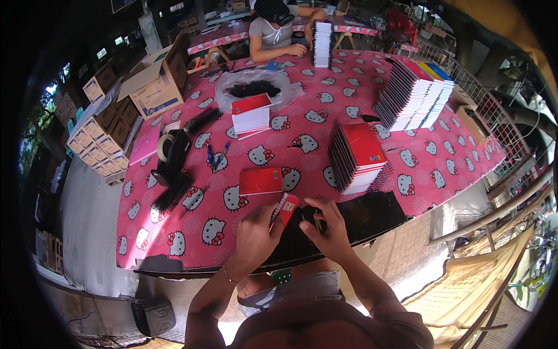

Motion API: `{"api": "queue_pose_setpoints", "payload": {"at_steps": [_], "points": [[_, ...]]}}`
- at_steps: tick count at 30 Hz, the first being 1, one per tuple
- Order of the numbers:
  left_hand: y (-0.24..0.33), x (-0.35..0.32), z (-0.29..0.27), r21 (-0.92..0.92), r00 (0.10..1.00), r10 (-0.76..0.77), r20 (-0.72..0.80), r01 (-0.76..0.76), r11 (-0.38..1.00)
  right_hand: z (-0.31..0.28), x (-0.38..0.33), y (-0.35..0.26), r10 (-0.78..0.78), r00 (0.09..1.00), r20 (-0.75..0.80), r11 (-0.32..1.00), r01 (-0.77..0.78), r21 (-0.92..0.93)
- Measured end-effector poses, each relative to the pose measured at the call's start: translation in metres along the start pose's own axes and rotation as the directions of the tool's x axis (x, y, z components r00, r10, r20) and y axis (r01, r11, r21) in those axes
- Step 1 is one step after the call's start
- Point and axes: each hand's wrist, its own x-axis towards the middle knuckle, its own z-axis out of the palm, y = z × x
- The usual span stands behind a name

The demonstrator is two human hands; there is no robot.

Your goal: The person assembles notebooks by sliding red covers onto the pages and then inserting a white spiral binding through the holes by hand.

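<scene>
My left hand [260, 231] grips a red-covered notebook [287, 207], tilted on edge so that its bound side shows, above the table's near edge. To the right of it, my right hand [329, 229] has its fingers curled around something small and dark that I cannot make out against the black mat [372, 216]. Just beyond my left hand a red notebook [260, 181] lies flat. A tall stack of red spiral notebooks [365, 145] stands beyond my right hand.
A pink patterned cloth [221, 200] covers the table. On it are a smaller notebook pile [251, 114], a plastic bag of black coils [256, 87], a tape dispenser [172, 152], pens [217, 156] and a large notebook stack [411, 96]. Across sits a co-worker [273, 35]. Cartons [154, 81] stand left.
</scene>
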Motion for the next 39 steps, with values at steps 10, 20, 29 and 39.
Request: {"api": "queue_pose_setpoints", "payload": {"at_steps": [10, 20, 29, 39], "points": [[0.065, 0.209, 0.057, -0.392, 0.904, 0.423, -0.063, -0.412, 0.823, -0.136, 0.077, -0.009, 0.109, 0.975, -0.193, 0.94, -0.038, 0.34], [0.03, 0.221, 0.106, 0.162, 0.747, 0.494, -0.445, -0.475, 0.865, -0.176, 0.114, 0.049, 0.016, 0.977, -0.211, 0.684, -0.164, -0.71], [-0.139, 0.04, 0.021, 0.381, 0.934, 0.304, 0.189, -0.355, 0.854, -0.05, 0.075, -0.018, -0.426, 0.847, -0.317, 0.885, 0.318, -0.341], [-0.166, 0.035, 0.025, 0.578, 0.882, 0.46, 0.097, -0.427, 0.695, 0.036, 0.041, 0.055, -0.027, 0.999, -0.028, 0.999, 0.026, -0.038]]}}
